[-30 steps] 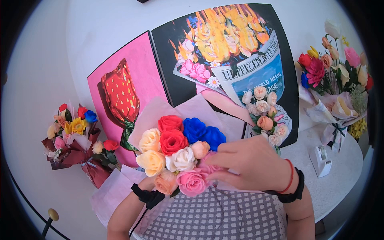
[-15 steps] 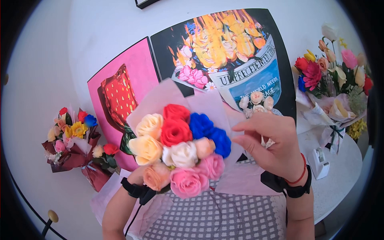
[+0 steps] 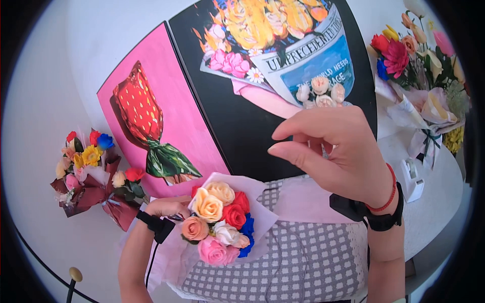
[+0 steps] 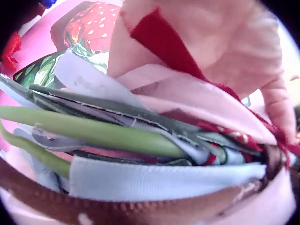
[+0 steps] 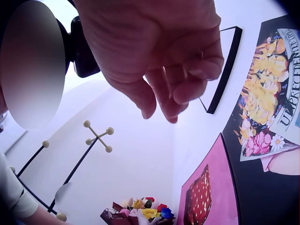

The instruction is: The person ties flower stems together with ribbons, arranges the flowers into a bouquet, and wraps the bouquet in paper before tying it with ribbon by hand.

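Observation:
A bouquet [image 3: 222, 207] of cream, red, peach, white, pink and blue roses in pale pink paper lies tilted low in front of the body. My left hand [image 3: 169, 207] grips it at the stem end. The left wrist view has green stems [image 4: 103, 133], a light blue ribbon [image 4: 164, 180] and a dark red ribbon [image 4: 168, 47] beside the palm [image 4: 211, 42]. Raised over the bouquet's right side, apart from it, is my right hand [image 3: 333, 151], fingers loosely bent, thumb and index finger apart, holding nothing.
Two paintings [image 3: 151, 116] lean behind. A dark red wrapped bouquet [image 3: 96, 187] stands at left, another bouquet [image 3: 424, 81] at right. Nearby are a white tape dispenser [image 3: 411, 179] on a round table [image 3: 439, 202] and a grey patterned cloth [image 3: 303, 252].
My right hand has left the roses and moved up and right. The bouquet in my left hand has dropped lower and turned, blue roses now at its lower right. The head view has shifted.

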Demonstrator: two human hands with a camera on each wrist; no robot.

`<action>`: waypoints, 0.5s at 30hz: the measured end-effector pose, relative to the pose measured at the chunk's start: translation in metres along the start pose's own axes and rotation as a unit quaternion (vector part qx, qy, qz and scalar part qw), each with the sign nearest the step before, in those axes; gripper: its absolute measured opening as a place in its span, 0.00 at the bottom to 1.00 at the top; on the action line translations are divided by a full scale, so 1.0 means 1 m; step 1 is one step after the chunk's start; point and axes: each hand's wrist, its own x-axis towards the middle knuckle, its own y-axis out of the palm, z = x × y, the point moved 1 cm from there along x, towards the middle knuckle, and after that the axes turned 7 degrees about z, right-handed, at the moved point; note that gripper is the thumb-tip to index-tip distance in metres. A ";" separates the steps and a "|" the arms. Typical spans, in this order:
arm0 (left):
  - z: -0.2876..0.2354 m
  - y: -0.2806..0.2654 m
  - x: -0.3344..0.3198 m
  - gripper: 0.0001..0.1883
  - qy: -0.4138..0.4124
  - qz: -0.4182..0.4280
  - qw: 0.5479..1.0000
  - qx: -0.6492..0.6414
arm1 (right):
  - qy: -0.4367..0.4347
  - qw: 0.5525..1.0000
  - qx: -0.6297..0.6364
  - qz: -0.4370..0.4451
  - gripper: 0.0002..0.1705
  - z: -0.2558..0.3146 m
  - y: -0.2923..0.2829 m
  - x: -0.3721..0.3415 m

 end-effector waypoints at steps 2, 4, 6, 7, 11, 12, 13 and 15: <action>-0.017 0.013 -0.003 0.26 -0.024 0.001 1.000 0.000 | 0.024 0.999 -0.012 0.047 0.06 0.000 0.001 -0.002; -0.023 0.014 -0.001 0.26 -0.039 0.007 0.999 0.017 | 0.046 0.994 -0.025 0.094 0.08 -0.003 0.004 -0.003; -0.021 0.012 0.002 0.28 -0.019 -0.020 0.998 0.051 | -0.001 0.993 -0.048 0.108 0.10 -0.006 0.007 -0.004; -0.026 0.014 0.000 0.28 -0.021 -0.016 0.998 0.049 | 0.003 0.993 -0.046 0.110 0.10 -0.007 0.007 -0.004; -0.037 0.022 -0.017 0.31 0.045 -0.021 0.999 -0.016 | 0.014 0.992 -0.049 0.119 0.10 -0.010 0.008 -0.005; -0.035 0.023 -0.020 0.32 0.069 -0.024 0.996 0.054 | -0.001 0.993 -0.048 0.106 0.10 -0.011 0.008 -0.005; -0.036 0.025 -0.022 0.33 0.093 -0.027 0.988 0.124 | 0.005 0.993 -0.046 0.107 0.10 -0.012 0.009 -0.004; -0.037 0.038 -0.020 0.34 0.080 -0.064 0.982 0.161 | -0.022 0.989 -0.085 0.117 0.10 -0.011 0.009 -0.003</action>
